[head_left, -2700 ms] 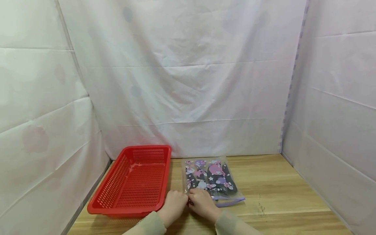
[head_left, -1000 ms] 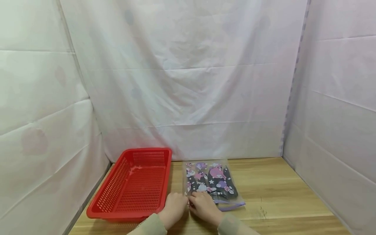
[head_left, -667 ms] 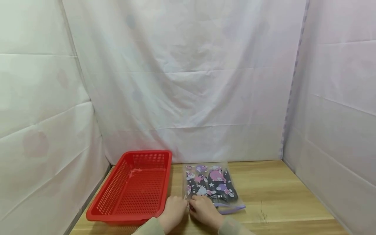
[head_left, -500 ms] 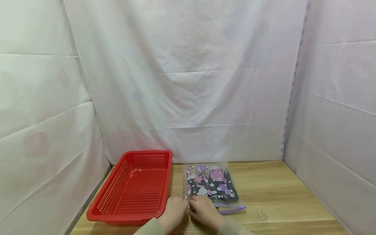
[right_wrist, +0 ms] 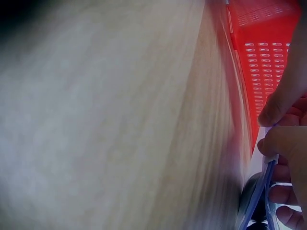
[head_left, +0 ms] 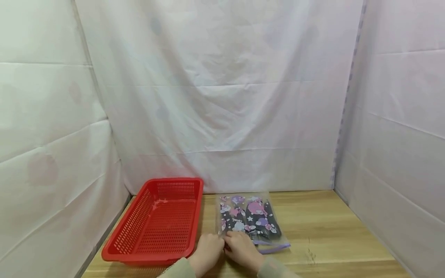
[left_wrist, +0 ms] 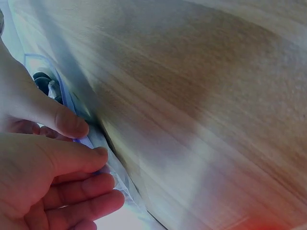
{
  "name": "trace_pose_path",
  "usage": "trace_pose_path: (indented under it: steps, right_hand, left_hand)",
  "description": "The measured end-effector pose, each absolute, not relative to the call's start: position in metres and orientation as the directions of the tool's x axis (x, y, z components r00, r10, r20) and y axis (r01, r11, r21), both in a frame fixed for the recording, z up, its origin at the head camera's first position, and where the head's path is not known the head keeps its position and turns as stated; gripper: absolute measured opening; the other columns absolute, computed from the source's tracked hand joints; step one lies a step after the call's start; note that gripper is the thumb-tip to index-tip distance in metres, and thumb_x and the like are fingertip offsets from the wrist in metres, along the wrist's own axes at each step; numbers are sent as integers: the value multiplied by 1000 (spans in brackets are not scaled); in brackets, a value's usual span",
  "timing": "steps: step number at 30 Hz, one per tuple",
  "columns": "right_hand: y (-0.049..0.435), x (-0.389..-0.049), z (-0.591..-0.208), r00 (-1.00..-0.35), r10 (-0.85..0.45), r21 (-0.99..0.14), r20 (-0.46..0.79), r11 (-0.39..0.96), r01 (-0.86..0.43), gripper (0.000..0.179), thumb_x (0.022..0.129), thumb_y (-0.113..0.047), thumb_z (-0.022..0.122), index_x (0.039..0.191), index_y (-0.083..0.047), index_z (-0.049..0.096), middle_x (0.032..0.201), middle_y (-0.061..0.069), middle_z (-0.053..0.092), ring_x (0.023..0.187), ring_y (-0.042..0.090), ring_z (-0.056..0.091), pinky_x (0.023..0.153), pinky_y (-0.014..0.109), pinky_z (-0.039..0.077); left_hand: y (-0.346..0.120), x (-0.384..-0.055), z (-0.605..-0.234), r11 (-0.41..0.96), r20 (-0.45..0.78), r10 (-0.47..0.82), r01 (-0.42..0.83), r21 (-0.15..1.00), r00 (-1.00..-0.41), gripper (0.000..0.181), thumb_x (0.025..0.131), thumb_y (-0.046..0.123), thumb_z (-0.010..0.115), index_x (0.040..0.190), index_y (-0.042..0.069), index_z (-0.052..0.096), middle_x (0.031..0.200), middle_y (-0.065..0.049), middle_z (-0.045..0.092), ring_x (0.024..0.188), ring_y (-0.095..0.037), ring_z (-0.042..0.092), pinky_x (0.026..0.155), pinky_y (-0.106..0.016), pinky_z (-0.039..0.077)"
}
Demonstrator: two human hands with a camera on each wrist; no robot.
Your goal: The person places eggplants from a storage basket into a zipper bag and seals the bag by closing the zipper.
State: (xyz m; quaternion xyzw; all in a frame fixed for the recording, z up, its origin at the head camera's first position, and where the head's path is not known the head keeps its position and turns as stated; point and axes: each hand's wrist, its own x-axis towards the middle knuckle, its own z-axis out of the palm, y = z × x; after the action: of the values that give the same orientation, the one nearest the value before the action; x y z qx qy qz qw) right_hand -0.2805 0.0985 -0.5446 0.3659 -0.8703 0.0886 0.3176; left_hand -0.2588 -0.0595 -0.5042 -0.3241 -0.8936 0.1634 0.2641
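A clear zip bag (head_left: 243, 216) printed with pink, purple and white cartoon figures lies flat on the table, dark objects inside. Its purple zip strip (head_left: 274, 249) runs along the near edge and gapes toward the right; the dark contents (left_wrist: 45, 81) show through that gap. At the strip's left end my left hand (head_left: 207, 251) pinches the bag's edge between thumb and fingers. Right beside it, my right hand (head_left: 242, 249) grips the strip with its thumb over a small pale slider (right_wrist: 271, 157). The fingertips are largely hidden in the head view.
A red perforated plastic basket (head_left: 167, 224) stands left of the bag, close to my left hand. White cloth walls (head_left: 222, 116) enclose the wooden table (head_left: 323, 224) at the back and both sides.
The scene has shifted slightly downward in the head view as the camera tilted. Both hands stay together at the bag's left corner, with barely any movement.
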Motion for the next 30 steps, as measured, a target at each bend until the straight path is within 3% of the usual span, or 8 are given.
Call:
trace_pose_path:
  steps: [12,21,30]
  right_hand:
    - [100,-280,-544,-537,-583,68,610,713,-698,26,66,-23,79,64,-22,53,65,-12,42,54,5,42,52,21,34]
    - [102,-281,-544,-526,-584,71,618,708,-702,28,65,-24,81,64,-23,52,65,-13,41,54,4,42,52,21,34]
    - [102,-281,-545,-524,-598,88,607,705,-704,26,65,-23,79,64,-22,53,65,-13,42,54,5,42,52,20,33]
  left_hand:
    - [-62,-261,-508,732,371,673,505,-457,-640,24,72,25,75,57,22,57,54,7,50,47,-11,47,45,-27,36]
    - [-61,-264,-511,722,418,689,512,-465,-592,22,67,26,76,55,24,58,52,8,50,46,-11,46,45,-28,34]
    - [-61,-263,-511,728,365,675,499,-470,-641,23,71,25,75,56,24,58,52,7,49,47,-10,46,45,-28,35]
